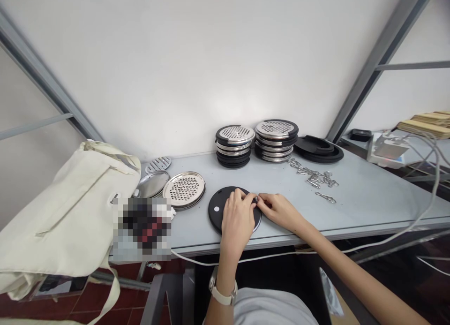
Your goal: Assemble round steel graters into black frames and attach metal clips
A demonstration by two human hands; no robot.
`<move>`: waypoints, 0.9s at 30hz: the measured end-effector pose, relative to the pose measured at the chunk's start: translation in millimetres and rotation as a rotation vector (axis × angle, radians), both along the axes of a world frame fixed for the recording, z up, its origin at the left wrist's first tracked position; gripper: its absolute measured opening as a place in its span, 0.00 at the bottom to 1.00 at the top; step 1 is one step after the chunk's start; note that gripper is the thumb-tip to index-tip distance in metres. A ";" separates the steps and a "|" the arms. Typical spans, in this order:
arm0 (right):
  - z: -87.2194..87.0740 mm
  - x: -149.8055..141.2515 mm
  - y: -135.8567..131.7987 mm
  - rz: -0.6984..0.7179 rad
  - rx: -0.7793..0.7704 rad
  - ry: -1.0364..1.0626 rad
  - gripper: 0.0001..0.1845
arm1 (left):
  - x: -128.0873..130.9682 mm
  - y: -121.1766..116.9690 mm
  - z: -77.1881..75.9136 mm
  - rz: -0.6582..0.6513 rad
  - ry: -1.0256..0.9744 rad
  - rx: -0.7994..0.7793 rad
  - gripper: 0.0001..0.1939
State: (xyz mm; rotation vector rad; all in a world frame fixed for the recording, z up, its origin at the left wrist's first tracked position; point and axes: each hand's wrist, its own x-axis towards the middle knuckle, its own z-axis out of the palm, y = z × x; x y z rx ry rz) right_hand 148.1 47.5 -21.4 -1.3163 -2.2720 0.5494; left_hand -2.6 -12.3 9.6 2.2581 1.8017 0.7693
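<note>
- L hand [239, 213] lies over the black disc [217, 221]; disc flat on tabletop [197, 231], near its front edge.
- R hand [279, 212] comes in from the right, fingertips at disc's R edge, on the far side; L fingertips approx. same spot.
- Disc is round, so no long axis; most of visible face + white dot [216, 209] are left of L fingers.
- Both hands' fingers bent, narrow gap; tiny shiny bit btwn them, can't tell what, or which hand grips it.
- Lone clip [326, 198] is R of R hand, well apart; long axis approx. L–R, R end nearer wearer. R hand closer.
- Clip pile [316, 177] just behind it.
</note>
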 end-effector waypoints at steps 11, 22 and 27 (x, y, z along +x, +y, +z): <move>-1.4 -0.2 -1.3 -0.014 0.019 0.006 0.18 | 0.3 1.1 -0.4 0.004 0.007 0.009 0.13; -1.9 -1.8 -0.7 -0.015 0.026 0.007 0.18 | 0.4 1.8 0.6 0.005 0.006 0.006 0.14; -1.9 -1.6 -0.7 -0.014 0.023 -0.002 0.18 | 0.2 1.7 -0.4 0.005 0.010 0.006 0.14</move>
